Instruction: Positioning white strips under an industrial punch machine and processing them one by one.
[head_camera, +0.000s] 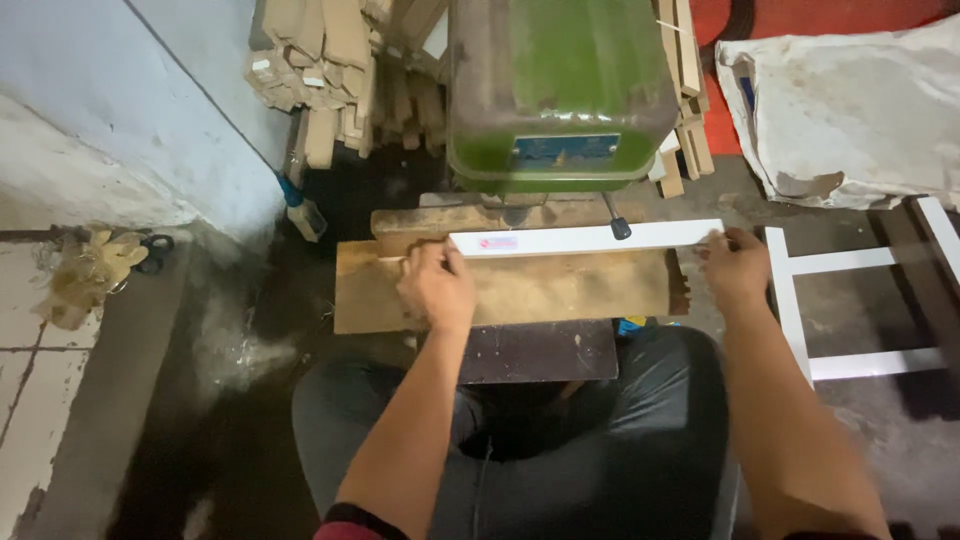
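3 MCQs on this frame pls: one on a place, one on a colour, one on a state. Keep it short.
1. Where does the white strip lie?
A. On the wooden board under the drill press
B. On the floor by the wall
C. On the person's lap

2. What colour is the drill press head?
A. Blue
B. Green
C. Yellow

3. How do the hands meet the strip?
A. Both hang clear of it
B. Only the right hand touches it
C. The left hand presses its left end, the right hand holds its right end

Answers:
1 A: the strip rests across the wooden board in front of the machine.
2 B: the housing is green.
3 C: each hand sits on one end.
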